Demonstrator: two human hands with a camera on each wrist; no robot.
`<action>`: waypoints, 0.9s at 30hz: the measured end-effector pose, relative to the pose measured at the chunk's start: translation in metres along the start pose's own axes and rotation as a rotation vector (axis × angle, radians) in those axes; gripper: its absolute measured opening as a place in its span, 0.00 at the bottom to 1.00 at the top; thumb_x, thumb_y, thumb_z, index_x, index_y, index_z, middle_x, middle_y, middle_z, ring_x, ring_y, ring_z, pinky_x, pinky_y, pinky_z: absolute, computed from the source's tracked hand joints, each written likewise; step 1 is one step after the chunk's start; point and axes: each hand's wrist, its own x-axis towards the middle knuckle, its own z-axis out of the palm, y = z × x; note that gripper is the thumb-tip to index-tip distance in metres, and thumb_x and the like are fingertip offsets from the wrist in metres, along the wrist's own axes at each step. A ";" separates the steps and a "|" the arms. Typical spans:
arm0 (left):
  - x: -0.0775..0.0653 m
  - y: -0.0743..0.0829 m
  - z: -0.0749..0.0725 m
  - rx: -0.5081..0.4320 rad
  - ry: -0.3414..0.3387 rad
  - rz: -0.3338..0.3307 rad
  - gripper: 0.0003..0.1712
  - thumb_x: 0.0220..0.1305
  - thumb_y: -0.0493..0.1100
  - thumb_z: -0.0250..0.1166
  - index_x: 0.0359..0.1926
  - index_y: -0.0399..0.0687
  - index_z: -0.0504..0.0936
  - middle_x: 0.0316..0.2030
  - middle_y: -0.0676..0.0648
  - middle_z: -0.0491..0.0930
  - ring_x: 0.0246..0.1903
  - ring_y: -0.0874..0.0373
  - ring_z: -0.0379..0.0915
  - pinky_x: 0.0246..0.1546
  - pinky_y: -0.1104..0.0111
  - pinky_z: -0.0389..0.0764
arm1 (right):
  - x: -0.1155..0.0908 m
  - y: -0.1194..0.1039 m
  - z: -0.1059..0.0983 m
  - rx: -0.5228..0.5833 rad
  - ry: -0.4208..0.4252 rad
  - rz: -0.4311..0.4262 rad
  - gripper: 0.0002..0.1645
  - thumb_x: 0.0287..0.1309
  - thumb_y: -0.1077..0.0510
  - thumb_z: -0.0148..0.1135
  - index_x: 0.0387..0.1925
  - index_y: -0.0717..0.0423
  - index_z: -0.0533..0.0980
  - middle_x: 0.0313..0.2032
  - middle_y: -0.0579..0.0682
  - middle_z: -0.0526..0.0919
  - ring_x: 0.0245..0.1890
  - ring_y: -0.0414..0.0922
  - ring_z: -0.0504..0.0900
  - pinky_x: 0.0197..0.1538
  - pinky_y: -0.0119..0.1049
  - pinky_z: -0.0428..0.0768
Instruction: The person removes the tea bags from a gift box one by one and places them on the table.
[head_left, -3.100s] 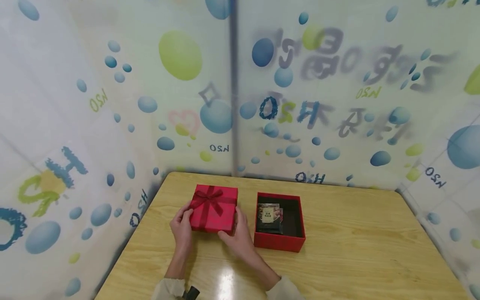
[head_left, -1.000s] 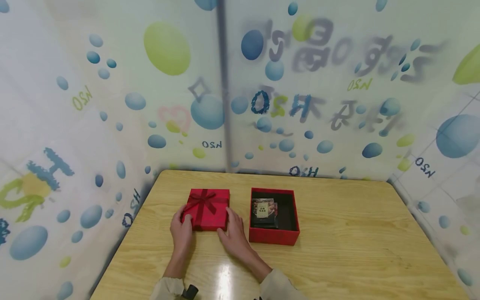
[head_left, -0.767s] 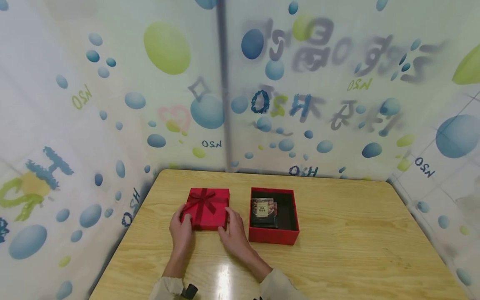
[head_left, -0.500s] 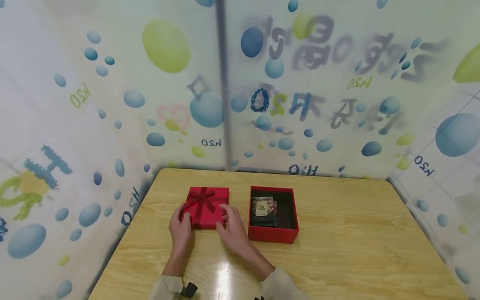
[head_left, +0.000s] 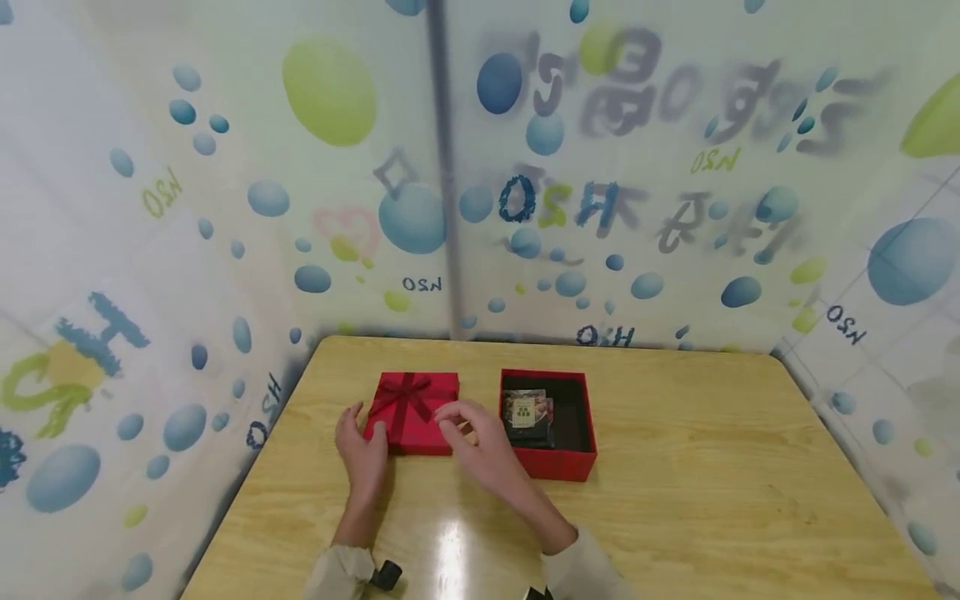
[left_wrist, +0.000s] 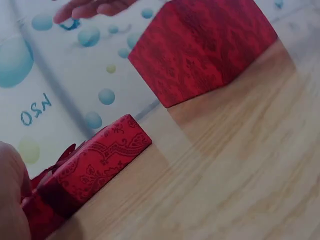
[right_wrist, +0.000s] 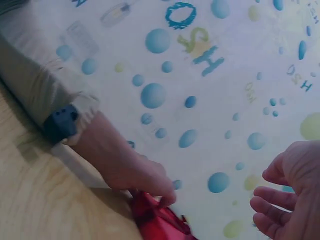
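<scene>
A red gift box lid (head_left: 420, 429) with a dark red ribbon bow lies on the table. At its front left corner is my left hand (head_left: 363, 454), the thumb overlapping the lid's edge and the fingers spread slightly off its left side. My right hand (head_left: 483, 446) hangs over the lid's front right corner, fingers loosely bent and nothing in them; the right wrist view shows this hand (right_wrist: 295, 195) raised. Right of the lid stands the red box base (head_left: 555, 464), black inside, with dark packets (head_left: 525, 414) bearing a pale label in its left half.
The light wooden table (head_left: 697, 467) reaches back to a printed curtain (head_left: 660, 208) with bubbles and lettering. The patterned outer side of the box base (left_wrist: 210, 55) stands close beyond the lid in the left wrist view. A black device (right_wrist: 61, 125) sits on the left wrist.
My right hand has let go of the lid's right side and risen toward the box base. My left fingers have eased slightly away from the lid, which stays in place.
</scene>
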 end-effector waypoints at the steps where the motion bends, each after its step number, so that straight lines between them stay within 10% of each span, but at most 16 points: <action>1: 0.000 0.001 0.001 0.034 0.029 0.045 0.32 0.60 0.30 0.60 0.67 0.32 0.74 0.71 0.28 0.64 0.70 0.31 0.58 0.68 0.36 0.57 | 0.000 -0.001 -0.006 -0.005 0.013 -0.007 0.09 0.76 0.56 0.58 0.49 0.50 0.83 0.50 0.47 0.85 0.47 0.43 0.81 0.50 0.40 0.84; 7: -0.003 0.022 0.008 0.074 0.092 0.243 0.36 0.56 0.29 0.65 0.69 0.35 0.72 0.76 0.32 0.59 0.74 0.31 0.51 0.65 0.31 0.52 | 0.000 0.002 -0.042 -0.037 0.107 -0.019 0.09 0.76 0.58 0.60 0.50 0.52 0.83 0.47 0.46 0.85 0.42 0.44 0.80 0.44 0.36 0.83; 14: -0.017 0.061 0.026 -0.054 -0.061 0.311 0.32 0.71 0.36 0.60 0.74 0.37 0.67 0.77 0.37 0.59 0.76 0.38 0.50 0.71 0.34 0.48 | -0.003 0.011 -0.076 -0.105 0.212 0.055 0.11 0.75 0.60 0.61 0.51 0.60 0.83 0.48 0.57 0.87 0.41 0.47 0.82 0.44 0.34 0.82; 27: -0.044 0.108 0.088 -0.212 -0.442 0.069 0.35 0.77 0.46 0.57 0.80 0.48 0.59 0.79 0.46 0.59 0.77 0.47 0.54 0.76 0.45 0.58 | -0.001 0.038 -0.113 -0.214 0.331 0.242 0.09 0.70 0.66 0.61 0.47 0.66 0.82 0.36 0.60 0.85 0.33 0.46 0.83 0.35 0.32 0.81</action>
